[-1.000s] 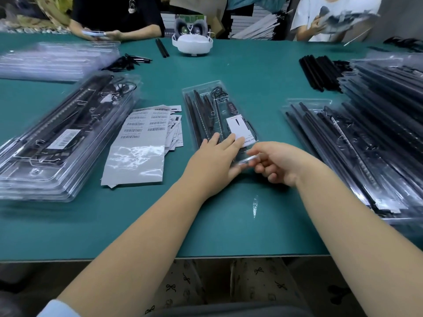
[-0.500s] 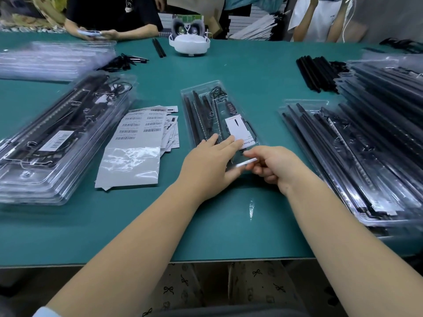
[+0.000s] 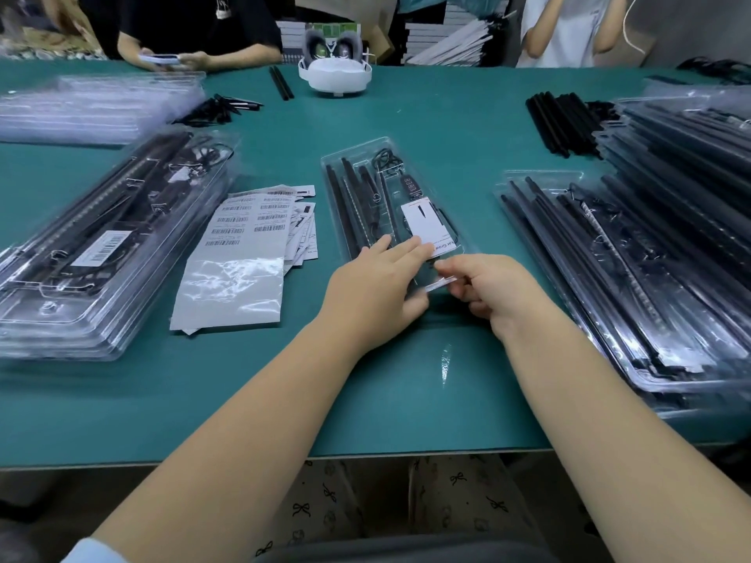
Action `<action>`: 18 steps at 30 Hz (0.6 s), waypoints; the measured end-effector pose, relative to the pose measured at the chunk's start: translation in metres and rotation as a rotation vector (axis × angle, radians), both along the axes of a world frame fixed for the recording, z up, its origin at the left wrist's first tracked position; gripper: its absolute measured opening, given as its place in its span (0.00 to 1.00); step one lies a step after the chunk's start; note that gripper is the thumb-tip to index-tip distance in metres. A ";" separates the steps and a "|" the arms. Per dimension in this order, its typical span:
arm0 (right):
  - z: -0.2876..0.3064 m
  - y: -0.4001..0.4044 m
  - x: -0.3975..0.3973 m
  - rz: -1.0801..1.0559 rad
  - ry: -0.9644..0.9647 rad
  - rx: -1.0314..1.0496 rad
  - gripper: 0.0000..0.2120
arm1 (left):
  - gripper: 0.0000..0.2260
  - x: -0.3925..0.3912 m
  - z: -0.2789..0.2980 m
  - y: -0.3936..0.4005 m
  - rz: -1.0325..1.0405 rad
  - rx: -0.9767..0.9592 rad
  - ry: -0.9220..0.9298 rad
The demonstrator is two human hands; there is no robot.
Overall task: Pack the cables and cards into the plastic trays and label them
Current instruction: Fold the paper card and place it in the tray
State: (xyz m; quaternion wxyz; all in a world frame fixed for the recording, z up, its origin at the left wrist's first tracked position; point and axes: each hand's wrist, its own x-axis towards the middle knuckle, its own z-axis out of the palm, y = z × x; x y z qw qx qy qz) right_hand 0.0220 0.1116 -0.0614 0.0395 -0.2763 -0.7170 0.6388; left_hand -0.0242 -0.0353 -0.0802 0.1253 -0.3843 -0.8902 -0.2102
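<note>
Green table (image 3: 426, 115). One clear tray (image 3: 357, 164) lies at centre, long axis running away from the person, near end under both hands. Inside it: black rods (image 3: 345, 205) along the left side, a coiled cable (image 3: 384, 158) at the far end, a white card (image 3: 420, 221) toward the near end.

Left hand (image 3: 376, 286): fingers straight, laid flat on the tray's near end, fingertips (image 3: 422, 247) touching the card's near edge. Released, pressing, not gripping.

Right hand (image 3: 493, 290): fingers curled, pinching a thin white strip (image 3: 441, 283) just over the tray's near right corner. What the strip is cannot be told; it looks like a label or its backing.

Left of the tray: label sheets (image 3: 248, 221) with barcodes, fanned in a loose pile, a bare grey backing sheet on top at the near end. Further left, a stack of filled trays (image 3: 101, 253), the top one bearing a barcode label (image 3: 105, 247). Far left, a stack of trays (image 3: 101, 103) that look unfilled.

Right: more filled trays (image 3: 634, 286), stacked and overlapping, with loose black rods (image 3: 561, 119) beyond them.

Far edge: a white headset (image 3: 335, 73); two other people across the table, one holding a phone (image 3: 159, 58).
</note>
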 end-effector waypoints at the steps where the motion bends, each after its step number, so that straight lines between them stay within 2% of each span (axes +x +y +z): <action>1: -0.001 0.000 0.001 0.006 0.012 0.018 0.08 | 0.22 0.000 -0.001 -0.001 -0.004 0.027 0.007; 7: -0.005 -0.004 0.005 0.048 0.027 0.185 0.18 | 0.27 0.000 0.000 -0.002 0.021 -0.135 0.001; 11: -0.011 -0.012 0.007 -0.065 0.041 0.501 0.26 | 0.24 -0.002 0.007 -0.004 0.042 -0.163 -0.049; 14: -0.012 -0.012 0.009 -0.122 0.084 0.663 0.23 | 0.24 0.001 0.006 -0.001 -0.006 -0.290 -0.022; 18: -0.013 -0.006 0.012 -0.075 0.026 0.826 0.17 | 0.20 0.004 0.005 -0.002 0.018 -0.120 -0.014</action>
